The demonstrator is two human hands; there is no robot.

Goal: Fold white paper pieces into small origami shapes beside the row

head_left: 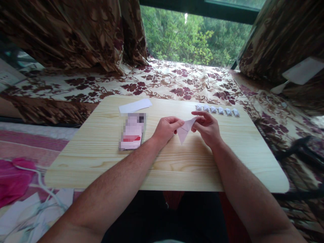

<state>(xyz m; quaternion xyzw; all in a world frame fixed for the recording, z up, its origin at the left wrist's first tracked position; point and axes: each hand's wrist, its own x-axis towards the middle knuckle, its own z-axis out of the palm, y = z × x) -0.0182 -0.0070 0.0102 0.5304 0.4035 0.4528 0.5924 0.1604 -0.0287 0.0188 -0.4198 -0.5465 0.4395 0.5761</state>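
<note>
A white sheet of paper folded to a triangle (184, 131) is held between my two hands above the wooden table, its point hanging downward. My left hand (167, 130) pinches its left corner between thumb and fingers. At the upper right corner, my right hand (207, 127) grips the paper with thumb and fingers, the index finger stretched out above. Crease lines run across the paper's face. Behind my right hand, several small folded paper pieces (214, 109) stand in a row. Parts of the paper are hidden behind my fingers.
White paper strips (135, 105) lie at the table's back left, with a phone (131, 133) in front of them, its picture blurred out. The light wooden table (101, 135) has rounded corners. A white lamp (302, 71) stands at the right; cables and papers (45, 206) lie lower left.
</note>
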